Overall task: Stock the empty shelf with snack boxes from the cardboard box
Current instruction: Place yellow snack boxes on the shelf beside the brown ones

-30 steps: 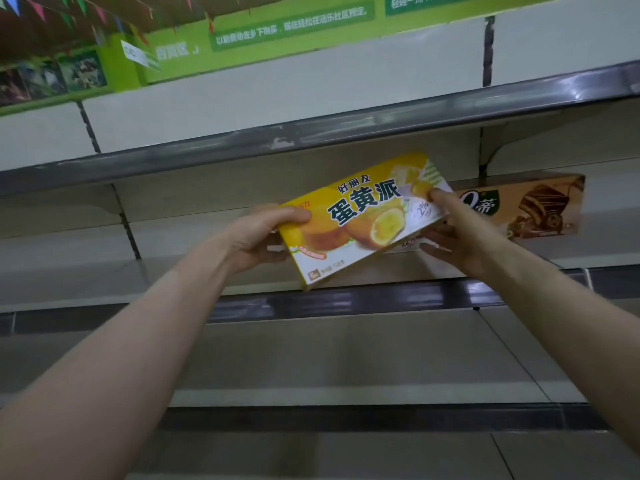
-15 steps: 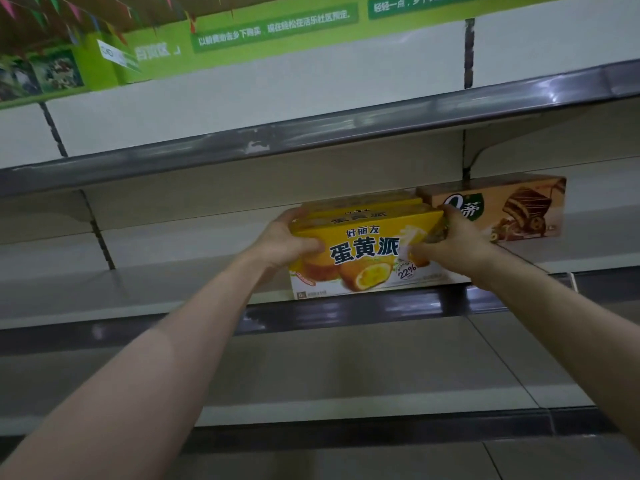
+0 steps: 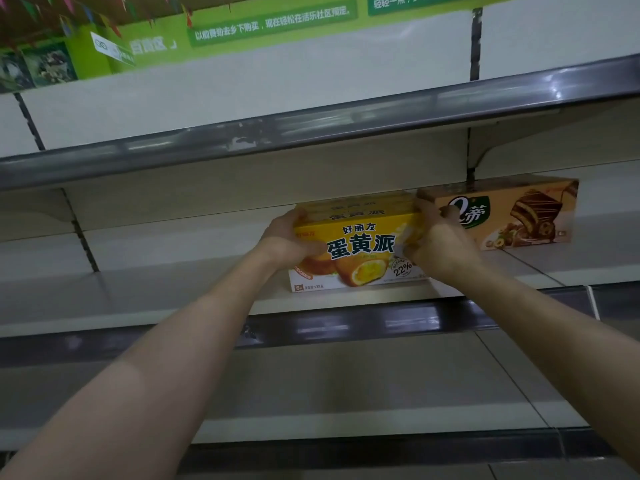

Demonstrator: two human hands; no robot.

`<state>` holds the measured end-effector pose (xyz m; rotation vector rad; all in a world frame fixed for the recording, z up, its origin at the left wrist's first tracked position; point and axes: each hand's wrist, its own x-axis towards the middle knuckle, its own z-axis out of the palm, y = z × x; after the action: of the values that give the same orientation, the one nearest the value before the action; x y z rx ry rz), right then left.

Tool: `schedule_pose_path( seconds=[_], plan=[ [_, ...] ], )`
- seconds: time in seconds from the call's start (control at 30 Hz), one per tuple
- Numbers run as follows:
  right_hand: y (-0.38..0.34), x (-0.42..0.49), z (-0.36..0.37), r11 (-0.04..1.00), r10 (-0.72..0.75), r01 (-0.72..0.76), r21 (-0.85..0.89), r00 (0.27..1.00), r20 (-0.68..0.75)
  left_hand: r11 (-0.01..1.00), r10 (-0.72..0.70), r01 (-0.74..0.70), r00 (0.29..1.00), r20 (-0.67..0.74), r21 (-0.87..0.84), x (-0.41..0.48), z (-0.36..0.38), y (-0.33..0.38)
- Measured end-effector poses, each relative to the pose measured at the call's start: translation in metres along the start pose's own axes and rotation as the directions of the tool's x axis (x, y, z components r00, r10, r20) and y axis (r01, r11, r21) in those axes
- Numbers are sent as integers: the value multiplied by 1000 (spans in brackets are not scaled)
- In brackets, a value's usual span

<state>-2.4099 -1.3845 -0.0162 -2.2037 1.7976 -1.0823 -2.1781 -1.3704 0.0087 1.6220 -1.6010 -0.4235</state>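
Left hand (image 3: 287, 237) and right hand (image 3: 441, 245) curled their fingers round the yellow snack box (image 3: 360, 252) (already standing on the shelf (image 3: 166, 289)), best nudged flush beside the brown box (image 3: 526, 216).

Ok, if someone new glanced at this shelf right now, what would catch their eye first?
The bright yellow snack box stands out first, upright on the middle shelf, with the left hand gripping its left end and the right hand gripping its right end. Beside it on the right stands a brown snack box. A green banner with white lettering runs along the top.
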Motion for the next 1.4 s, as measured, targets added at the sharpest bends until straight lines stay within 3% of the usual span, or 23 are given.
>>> schedule_pose_path(
  seconds=[0.2,0.27,0.37,0.43,0.53,0.73,0.83,0.97,1.2,1.4],
  plan=[
    [0,8,3,998,-7,7,-70,1000,6,991,28,-22,999,-46,136,9,7,-3],
    [-2,7,4,991,-22,22,-129,1000,1,963,36,-14,996,-77,271,6,10,3],
    [-12,2,10,917,-142,128,-377,990,-9,778,184,-98,980,-75,621,-4,22,15],
    [-25,-3,17,873,-211,209,-440,976,45,685,197,-121,980,-23,718,-8,31,16],
    [-37,-9,24,872,-216,252,-420,967,132,632,194,-94,980,-40,769,-9,40,8],
    [-42,-13,19,861,-192,250,-443,966,172,599,136,-62,990,-26,798,-9,38,15],
    [-53,-22,15,836,-298,321,-444,947,124,639,165,-46,983,-79,768,-21,31,16],
    [-75,-42,22,786,-487,470,-403,871,66,683,256,35,924,-284,730,-52,18,7],
    [-129,-87,49,682,-641,699,-216,713,284,711,-23,288,921,-389,641,-129,-32,-40],
    [-183,-149,91,579,-717,815,7,505,480,570,-342,573,817,-464,589,-232,-86,-89]
  ],
)
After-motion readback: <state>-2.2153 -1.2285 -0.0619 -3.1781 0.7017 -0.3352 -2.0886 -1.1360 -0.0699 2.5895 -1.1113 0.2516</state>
